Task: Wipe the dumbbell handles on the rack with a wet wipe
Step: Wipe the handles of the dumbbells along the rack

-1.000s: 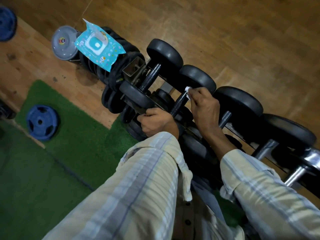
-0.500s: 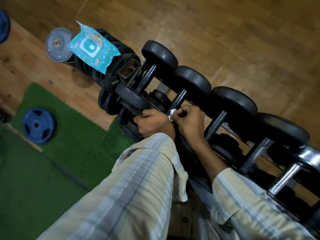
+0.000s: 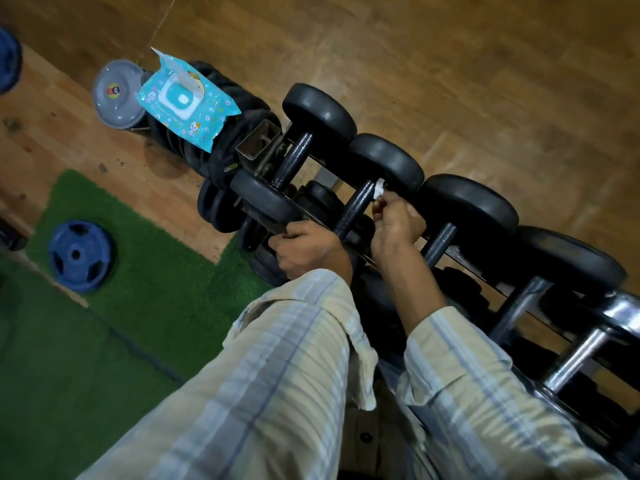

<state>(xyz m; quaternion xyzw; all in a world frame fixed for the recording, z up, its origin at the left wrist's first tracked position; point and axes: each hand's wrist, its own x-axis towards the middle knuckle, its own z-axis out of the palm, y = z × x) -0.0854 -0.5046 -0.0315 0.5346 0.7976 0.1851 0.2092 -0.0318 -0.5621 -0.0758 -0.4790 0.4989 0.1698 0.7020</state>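
**gymrat_07:** Over at 9 o'clock, low on the green turf (image 3: 114, 306), a blue weight plate (image 3: 81, 256) lay flat. Another blue one (image 3: 8, 64) was half cut off at the edge near 10 o'clock, on the wooden floor (image 3: 450, 64).

**plateloader:** What was the teal thing further up?

**gymrat_07:** Pack of wet wipes (image 3: 187, 102), flap lid facing up, sitting on a row of black plates (image 3: 221, 147) stood on edge, around 11 o'clock. A grey plate (image 3: 116, 93) was right beside it, toward 10.

**plateloader:** And the dumbbells?

**gymrat_07:** The rack (image 3: 258, 147) ran from about 11 down to 4 o'clock, dumbbells lying side by side across it. First dumbbell (image 3: 294, 157) had nobody touching it. The left hand (image 3: 304, 247), near dead centre, was curled round something at the near end of the second dumbbell (image 3: 356, 209); couldn't tell if that was the dumbbell's head or the rack rail, the fingers hid it.

**plateloader:** Where was the wipe?

**gymrat_07:** The right hand (image 3: 394, 220), just toward 3 from the left, pinched a small white wet wipe (image 3: 380, 189) at its fingertips, pressed to the far end of that second handle, right by the far head. Next dumbbell (image 3: 446, 233) sat just beside the wrist, and the chrome-handled ones (image 3: 575, 355) were out at 4 o'clock. Both arms had striped sleeves (image 3: 277, 375).
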